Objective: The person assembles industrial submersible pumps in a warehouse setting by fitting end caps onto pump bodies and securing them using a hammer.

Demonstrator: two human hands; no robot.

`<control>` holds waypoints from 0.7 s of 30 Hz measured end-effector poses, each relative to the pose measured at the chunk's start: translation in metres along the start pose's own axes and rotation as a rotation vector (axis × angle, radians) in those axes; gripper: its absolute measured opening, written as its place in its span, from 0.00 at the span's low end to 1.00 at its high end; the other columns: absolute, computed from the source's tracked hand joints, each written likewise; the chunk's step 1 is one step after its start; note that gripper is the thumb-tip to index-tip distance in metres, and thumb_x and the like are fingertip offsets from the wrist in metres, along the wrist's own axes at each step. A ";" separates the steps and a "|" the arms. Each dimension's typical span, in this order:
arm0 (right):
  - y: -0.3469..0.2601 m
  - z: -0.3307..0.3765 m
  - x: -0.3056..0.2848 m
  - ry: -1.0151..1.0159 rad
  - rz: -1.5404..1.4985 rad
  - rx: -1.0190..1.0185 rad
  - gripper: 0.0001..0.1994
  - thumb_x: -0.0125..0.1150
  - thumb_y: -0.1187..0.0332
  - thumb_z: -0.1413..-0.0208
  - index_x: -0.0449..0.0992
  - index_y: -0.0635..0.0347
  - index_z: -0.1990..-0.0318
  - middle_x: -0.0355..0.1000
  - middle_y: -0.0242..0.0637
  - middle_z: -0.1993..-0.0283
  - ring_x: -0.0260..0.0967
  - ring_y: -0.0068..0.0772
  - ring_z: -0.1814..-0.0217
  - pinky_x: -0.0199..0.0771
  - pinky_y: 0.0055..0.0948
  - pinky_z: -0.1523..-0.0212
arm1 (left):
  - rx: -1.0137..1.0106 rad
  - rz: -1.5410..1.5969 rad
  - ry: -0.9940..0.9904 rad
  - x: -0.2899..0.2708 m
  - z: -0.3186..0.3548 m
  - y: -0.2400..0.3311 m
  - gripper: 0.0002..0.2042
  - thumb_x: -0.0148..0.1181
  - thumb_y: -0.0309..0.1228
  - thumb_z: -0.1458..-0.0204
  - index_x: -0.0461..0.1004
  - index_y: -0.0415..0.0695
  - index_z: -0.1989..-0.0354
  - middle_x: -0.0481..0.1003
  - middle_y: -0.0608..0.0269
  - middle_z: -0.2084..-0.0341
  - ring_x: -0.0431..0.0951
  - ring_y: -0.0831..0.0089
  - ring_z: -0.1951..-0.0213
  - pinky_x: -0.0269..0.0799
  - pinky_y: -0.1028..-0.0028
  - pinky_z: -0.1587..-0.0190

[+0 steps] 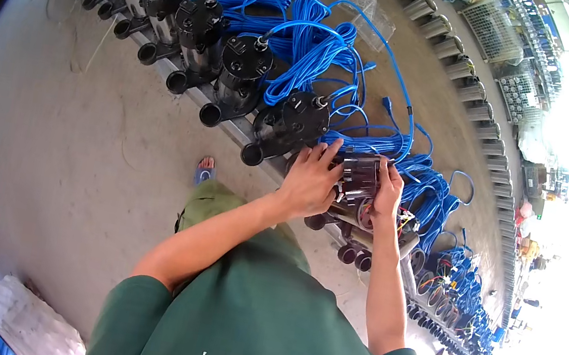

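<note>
A dark, glossy cylindrical pump cover (360,176) is between my hands, above an uncapped pump body with coloured wires (367,212) at its side. My right hand (388,192) grips the cover's right side, thumb and fingers closed on it. Stretched and spread, the fingers of my left hand (310,182) lie at the cover's left edge, beside a neighbouring black-topped pump (294,120). The thumb side of that hand touches the cover. What lies beneath the cover is hidden.
A row of black-topped pumps (246,58) with side outlets runs along a metal rail (237,124). Bundled blue cables (312,54) lie behind them. Further off stand metal cylinders (461,68) in a curved line. A white sack (30,323) lies at lower left.
</note>
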State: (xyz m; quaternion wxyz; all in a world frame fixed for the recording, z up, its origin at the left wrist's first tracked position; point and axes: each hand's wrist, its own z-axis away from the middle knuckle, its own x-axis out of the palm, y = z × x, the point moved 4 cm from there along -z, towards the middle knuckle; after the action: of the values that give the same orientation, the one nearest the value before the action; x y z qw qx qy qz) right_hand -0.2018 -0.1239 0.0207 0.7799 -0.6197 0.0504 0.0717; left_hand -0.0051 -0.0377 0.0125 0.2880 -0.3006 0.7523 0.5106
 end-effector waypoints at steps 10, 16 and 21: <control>-0.014 -0.010 0.009 -0.019 -0.057 0.117 0.14 0.60 0.60 0.30 0.81 0.65 0.59 0.78 0.28 0.66 0.71 0.19 0.66 0.68 0.22 0.63 | -0.123 0.084 0.001 -0.016 -0.013 0.004 0.23 0.69 0.43 0.55 0.79 0.39 0.54 0.62 0.37 0.33 0.66 0.40 0.37 0.66 0.43 0.39; -0.016 -0.008 0.010 -0.041 -0.010 0.110 0.17 0.60 0.58 0.30 0.81 0.65 0.60 0.77 0.28 0.68 0.69 0.19 0.67 0.68 0.24 0.63 | -0.105 -0.020 0.007 -0.010 -0.010 0.008 0.21 0.69 0.41 0.54 0.80 0.40 0.54 0.61 0.38 0.32 0.66 0.42 0.37 0.67 0.44 0.39; -0.018 -0.005 0.002 0.002 0.380 -0.144 0.15 0.57 0.61 0.29 0.82 0.65 0.57 0.78 0.33 0.68 0.68 0.21 0.66 0.69 0.25 0.62 | -0.043 -0.110 -0.011 -0.015 -0.007 0.011 0.23 0.68 0.40 0.51 0.78 0.37 0.50 0.60 0.41 0.30 0.65 0.43 0.36 0.66 0.47 0.38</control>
State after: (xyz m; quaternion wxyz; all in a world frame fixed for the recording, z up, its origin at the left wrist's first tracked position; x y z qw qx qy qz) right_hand -0.1970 -0.1322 0.0364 0.7061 -0.6532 0.1620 0.2202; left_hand -0.0048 -0.0390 0.0323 0.3132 -0.3450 0.7218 0.5118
